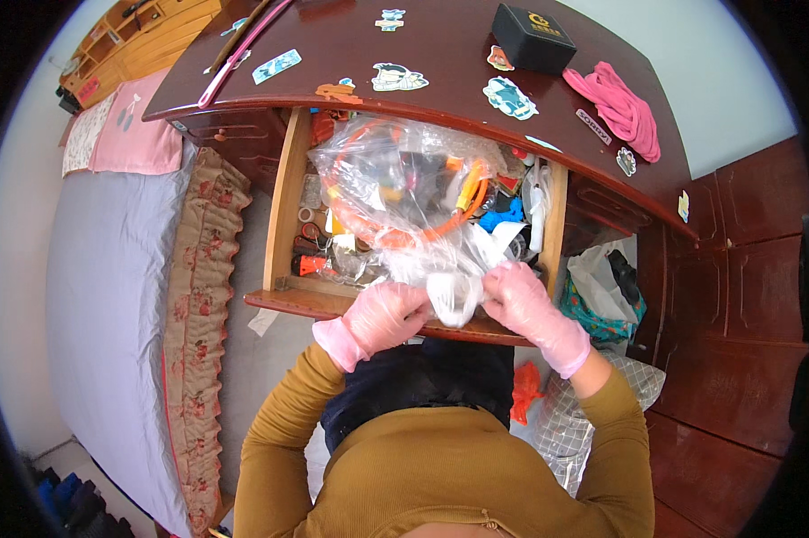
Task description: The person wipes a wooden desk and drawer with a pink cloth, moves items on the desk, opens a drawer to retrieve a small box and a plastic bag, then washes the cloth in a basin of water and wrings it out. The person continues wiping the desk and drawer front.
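A clear plastic bag point(337, 161) with a coiled orange cable point(413, 237) inside rests on top of the pulled-out wooden drawer point(283, 202). At the drawer's front edge, my left hand point(385, 316), in a thin pink glove, is closed on the left side of the bag's bunched white end. My right hand point(530, 309), gloved alike, pinches the right side of that end. Between them a white loop point(455, 300) of the bag hangs over the front. My fingertips are partly hidden in the folds.
Around the bag lie scissors point(309, 237), a blue item point(501, 215) and other clutter. On the dark red desktop point(449, 54) are a black box point(533, 39), pink cloth point(617, 108) and a pink stick point(234, 63). A bed point(108, 287) stands left, bags point(601, 296) right.
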Tool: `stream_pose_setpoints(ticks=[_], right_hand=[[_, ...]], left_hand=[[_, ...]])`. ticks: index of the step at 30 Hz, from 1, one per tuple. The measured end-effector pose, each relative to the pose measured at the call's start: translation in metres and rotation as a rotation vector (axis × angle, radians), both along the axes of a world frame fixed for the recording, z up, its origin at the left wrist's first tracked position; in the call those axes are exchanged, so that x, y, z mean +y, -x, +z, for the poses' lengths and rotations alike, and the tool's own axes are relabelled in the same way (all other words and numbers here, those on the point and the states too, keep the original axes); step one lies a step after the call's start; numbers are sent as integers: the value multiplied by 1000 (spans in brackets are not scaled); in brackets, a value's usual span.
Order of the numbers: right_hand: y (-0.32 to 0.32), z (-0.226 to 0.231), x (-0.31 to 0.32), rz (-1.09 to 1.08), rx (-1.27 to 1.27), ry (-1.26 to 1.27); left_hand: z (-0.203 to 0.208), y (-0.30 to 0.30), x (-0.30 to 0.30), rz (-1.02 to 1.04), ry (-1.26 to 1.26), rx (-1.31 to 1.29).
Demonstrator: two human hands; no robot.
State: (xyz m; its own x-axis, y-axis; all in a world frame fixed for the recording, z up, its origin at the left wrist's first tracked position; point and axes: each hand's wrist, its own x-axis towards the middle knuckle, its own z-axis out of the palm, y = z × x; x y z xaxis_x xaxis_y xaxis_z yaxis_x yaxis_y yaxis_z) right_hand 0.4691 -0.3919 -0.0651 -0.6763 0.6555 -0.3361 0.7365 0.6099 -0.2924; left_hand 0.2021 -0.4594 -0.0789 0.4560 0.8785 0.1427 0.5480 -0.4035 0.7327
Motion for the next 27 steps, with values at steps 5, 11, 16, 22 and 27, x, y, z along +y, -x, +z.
stream_pose_setpoints(ticks=[5, 11, 16, 22, 27], right_hand=[[8, 41, 36, -289, 796, 107], [53, 49, 58, -687, 1286, 732], [69, 59, 66, -755, 1377, 879], [56, 93, 74, -713, 1508, 915], [66, 177, 72, -711, 1702, 966]], left_hand=[[10, 26, 12, 522, 238, -551], [15, 85, 45, 787, 315, -841], [2, 91, 32, 869, 216, -942], [32, 47, 32, 627, 72, -947], [21, 28, 44, 453, 276, -1146]])
